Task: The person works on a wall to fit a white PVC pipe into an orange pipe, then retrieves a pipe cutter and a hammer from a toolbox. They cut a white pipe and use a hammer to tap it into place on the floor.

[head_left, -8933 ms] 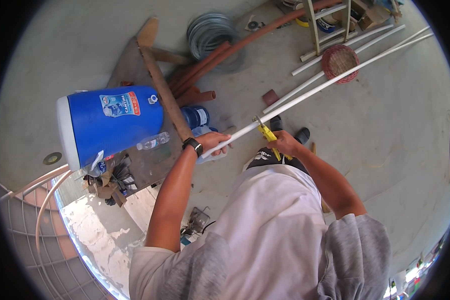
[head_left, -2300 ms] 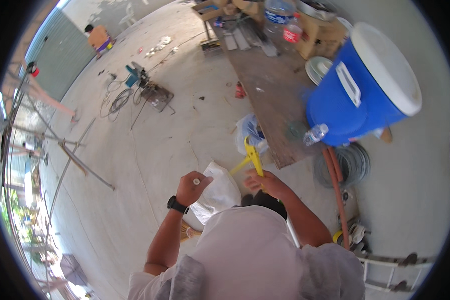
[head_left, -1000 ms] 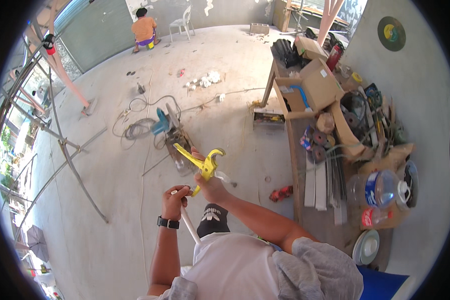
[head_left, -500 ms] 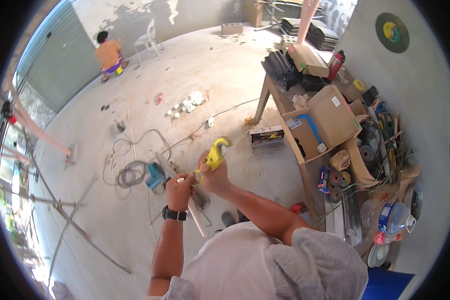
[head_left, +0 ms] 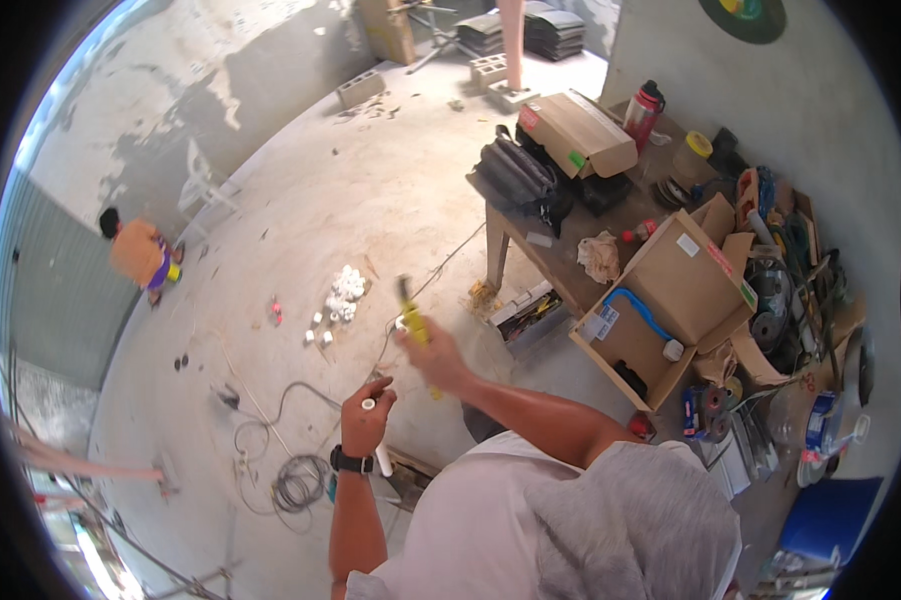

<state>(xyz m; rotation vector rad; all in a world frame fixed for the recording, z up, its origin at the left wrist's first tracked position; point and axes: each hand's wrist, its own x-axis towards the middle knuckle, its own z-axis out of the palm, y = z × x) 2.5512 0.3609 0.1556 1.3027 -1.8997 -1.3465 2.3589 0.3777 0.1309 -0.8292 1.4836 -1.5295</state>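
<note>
My left hand (head_left: 363, 428), with a black watch (head_left: 351, 460) on its wrist, is closed around a white plastic pipe (head_left: 383, 459). The pipe's open round end shows above the fist, and its lower part runs down toward my body. To the right, my right hand (head_left: 436, 366) grips a yellow pipe cutter (head_left: 416, 328), which points up and away from me and is smeared by motion. The cutter stands apart from the pipe. Beyond both hands, a pile of small white pipe fittings (head_left: 346, 290) lies on the concrete floor.
A wooden table (head_left: 555, 262) on the right carries an open cardboard box (head_left: 685, 270), a red bottle (head_left: 643, 118) and tools. A toolbox (head_left: 530, 318) sits beside its leg. Coiled cable (head_left: 305, 484) lies left. A person (head_left: 140, 252) crouches far left near a white chair (head_left: 206, 190).
My view has swung to the right. The pipe cutter has moved away from the pipe and turned more upright. My left hand still holds the pipe, now steeper in view.
</note>
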